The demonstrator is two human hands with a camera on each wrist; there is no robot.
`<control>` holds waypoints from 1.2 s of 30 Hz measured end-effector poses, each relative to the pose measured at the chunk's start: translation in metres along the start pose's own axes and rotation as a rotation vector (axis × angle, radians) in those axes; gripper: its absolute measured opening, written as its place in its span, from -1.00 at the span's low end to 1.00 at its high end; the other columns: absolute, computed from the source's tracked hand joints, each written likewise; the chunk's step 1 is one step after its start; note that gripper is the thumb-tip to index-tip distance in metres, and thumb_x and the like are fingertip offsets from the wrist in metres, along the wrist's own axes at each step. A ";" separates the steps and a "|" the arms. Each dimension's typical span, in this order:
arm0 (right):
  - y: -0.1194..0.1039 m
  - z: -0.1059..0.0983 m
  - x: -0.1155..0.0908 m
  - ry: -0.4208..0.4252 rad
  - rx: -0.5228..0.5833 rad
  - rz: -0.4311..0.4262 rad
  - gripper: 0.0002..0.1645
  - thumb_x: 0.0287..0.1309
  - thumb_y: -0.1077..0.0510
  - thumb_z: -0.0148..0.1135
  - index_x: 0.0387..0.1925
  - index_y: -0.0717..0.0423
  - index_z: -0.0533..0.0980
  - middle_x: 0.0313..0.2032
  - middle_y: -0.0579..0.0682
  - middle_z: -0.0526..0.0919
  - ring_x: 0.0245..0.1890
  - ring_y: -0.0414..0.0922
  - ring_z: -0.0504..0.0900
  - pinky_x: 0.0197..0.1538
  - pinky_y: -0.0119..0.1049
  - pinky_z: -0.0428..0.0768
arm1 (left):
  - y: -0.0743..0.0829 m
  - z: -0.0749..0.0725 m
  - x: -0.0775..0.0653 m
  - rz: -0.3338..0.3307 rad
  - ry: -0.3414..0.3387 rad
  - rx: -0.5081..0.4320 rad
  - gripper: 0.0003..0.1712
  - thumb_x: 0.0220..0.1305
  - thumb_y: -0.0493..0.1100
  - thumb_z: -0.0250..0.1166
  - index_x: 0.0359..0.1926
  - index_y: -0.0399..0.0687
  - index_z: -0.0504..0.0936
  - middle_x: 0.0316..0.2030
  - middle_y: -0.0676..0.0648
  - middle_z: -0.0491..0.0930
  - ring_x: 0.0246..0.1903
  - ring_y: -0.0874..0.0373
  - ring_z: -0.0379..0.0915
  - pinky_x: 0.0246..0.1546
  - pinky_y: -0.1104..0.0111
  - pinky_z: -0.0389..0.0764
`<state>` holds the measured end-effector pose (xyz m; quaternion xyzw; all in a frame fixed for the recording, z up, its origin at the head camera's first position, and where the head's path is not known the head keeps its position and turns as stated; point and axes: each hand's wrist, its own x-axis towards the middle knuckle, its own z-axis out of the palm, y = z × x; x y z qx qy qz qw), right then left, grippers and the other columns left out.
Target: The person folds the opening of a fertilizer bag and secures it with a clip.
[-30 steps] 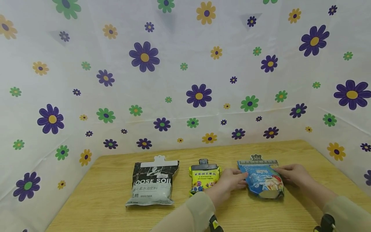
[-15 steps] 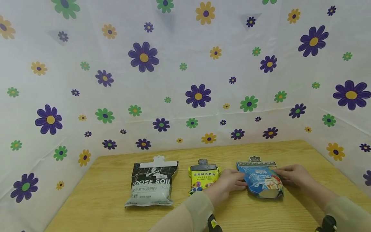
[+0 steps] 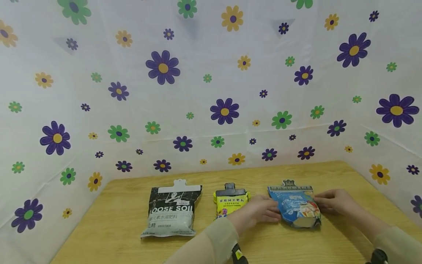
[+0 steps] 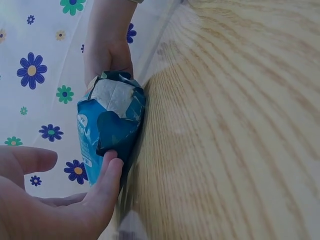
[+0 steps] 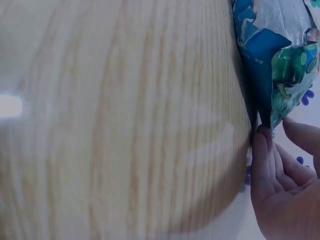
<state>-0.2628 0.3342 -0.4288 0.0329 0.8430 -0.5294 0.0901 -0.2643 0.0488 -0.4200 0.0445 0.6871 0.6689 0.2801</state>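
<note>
A blue bag (image 3: 298, 209) with a food picture lies on the table, its top held by a clip (image 3: 290, 187) with a piano-key pattern. My left hand (image 3: 258, 212) is at the bag's left side; in the left wrist view its fingers (image 4: 107, 175) lie against the blue wrapper, thumb apart. At the right edge, my right hand (image 3: 334, 203) has its fingertips by the bag's side. Seen from the right wrist, thumb and fingers (image 5: 265, 160) flank the bag's corner loosely. Partly behind the left hand lies a yellow fertilizer bag (image 3: 230, 205) with a black clip (image 3: 230, 190).
A black and grey "Loose Soil" bag (image 3: 171, 216) with a white clip (image 3: 179, 187) lies at the left. The three bags form a row on the wooden table (image 3: 125, 220). Flower-printed white sheeting (image 3: 194, 91) rises behind and at both sides.
The blue bag has shifted very slightly left on the table. My right hand's fingertips have drawn a little away from its right edge. The other two bags stay in place.
</note>
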 end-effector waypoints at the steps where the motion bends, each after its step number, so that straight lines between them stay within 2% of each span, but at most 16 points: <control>1: 0.000 0.000 0.000 0.003 -0.007 0.002 -0.51 0.51 0.27 0.21 0.17 0.72 0.48 -0.18 0.07 0.84 -0.30 -0.31 0.78 -0.15 -0.32 0.84 | 0.000 0.000 -0.001 -0.003 -0.006 0.003 -0.54 0.59 -0.28 0.17 0.34 -0.54 0.45 0.06 -0.39 0.73 0.13 -0.28 0.72 0.18 0.08 0.78; 7: -0.001 0.001 -0.001 0.007 -0.077 -0.004 -0.52 0.49 0.26 0.23 0.16 0.68 0.50 -0.19 0.10 0.84 -0.30 -0.28 0.77 -0.18 -0.33 0.83 | 0.000 -0.002 -0.003 -0.013 -0.028 0.031 -0.56 0.60 -0.29 0.15 0.31 -0.55 0.47 0.05 -0.41 0.73 0.15 -0.28 0.71 0.18 0.09 0.78; 18: -0.005 0.003 -0.005 0.026 -0.220 -0.049 -0.54 0.46 0.24 0.27 0.13 0.65 0.54 -0.12 0.33 0.77 -0.22 -0.15 0.77 -0.19 -0.31 0.82 | -0.001 -0.006 -0.006 -0.037 -0.035 0.040 -0.64 0.59 -0.27 0.18 0.20 -0.50 0.57 -0.01 -0.37 0.78 0.10 -0.24 0.75 0.13 0.13 0.80; 27: -0.009 0.006 -0.009 0.027 -0.318 -0.105 -0.61 0.46 0.24 0.28 0.05 0.58 0.61 -0.21 0.21 0.81 -0.29 -0.16 0.74 -0.26 -0.31 0.79 | -0.005 -0.013 -0.012 -0.030 -0.072 0.068 -0.64 0.60 -0.23 0.19 0.19 -0.44 0.64 -0.03 -0.37 0.79 0.04 -0.18 0.79 0.08 0.16 0.82; 33: -0.016 0.006 -0.011 0.043 -0.506 -0.198 -0.70 0.42 0.19 0.32 -0.07 0.42 0.71 -0.23 0.15 0.82 -0.24 -0.08 0.73 -0.21 -0.21 0.72 | -0.005 -0.021 -0.019 -0.007 -0.100 0.071 -0.63 0.60 -0.21 0.19 0.18 -0.46 0.65 0.01 -0.40 0.77 0.05 -0.20 0.78 0.10 0.14 0.81; 36: -0.018 0.006 -0.012 0.048 -0.561 -0.239 -0.74 0.40 0.20 0.34 -0.11 0.37 0.73 -0.23 0.14 0.82 -0.24 -0.06 0.73 -0.21 -0.18 0.71 | -0.004 -0.027 -0.024 0.000 -0.110 0.091 -0.61 0.60 -0.19 0.19 0.20 -0.44 0.65 0.02 -0.39 0.77 0.07 -0.20 0.78 0.10 0.13 0.81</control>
